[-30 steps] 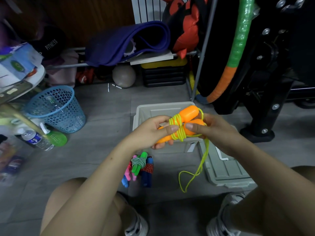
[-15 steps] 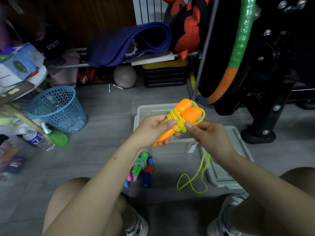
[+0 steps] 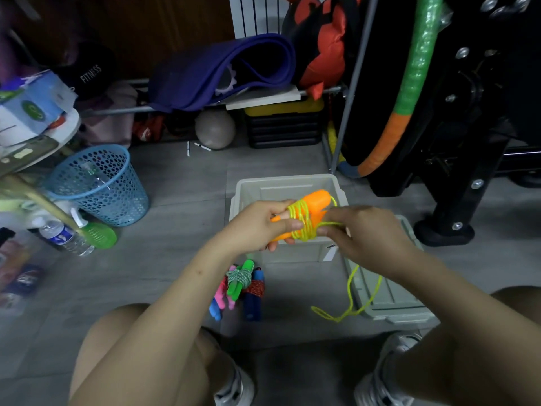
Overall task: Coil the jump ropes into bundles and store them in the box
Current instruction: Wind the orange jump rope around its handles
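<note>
The left hand [image 3: 257, 227] holds the orange handles [image 3: 314, 205] tight, just above the gray box [image 3: 248, 187]. The right hand [image 3: 366, 238] pinches the yellow rope [image 3: 304, 227] and is winding it around the handles. Some rope is wound, but a long loose end [image 3: 351, 303] hangs down over the lid [image 3: 389, 300] beside the box, so this bundle is not done. Three finished bundles [image 3: 243, 285] lie on the floor in front of the box and must go in too. A blue basket [image 3: 99, 186] stands well to the left of the box, out of the way.

hands [image 3: 310, 230] wrapping cord [image 3: 303, 227], orange handles [image 3: 314, 205]
</note>
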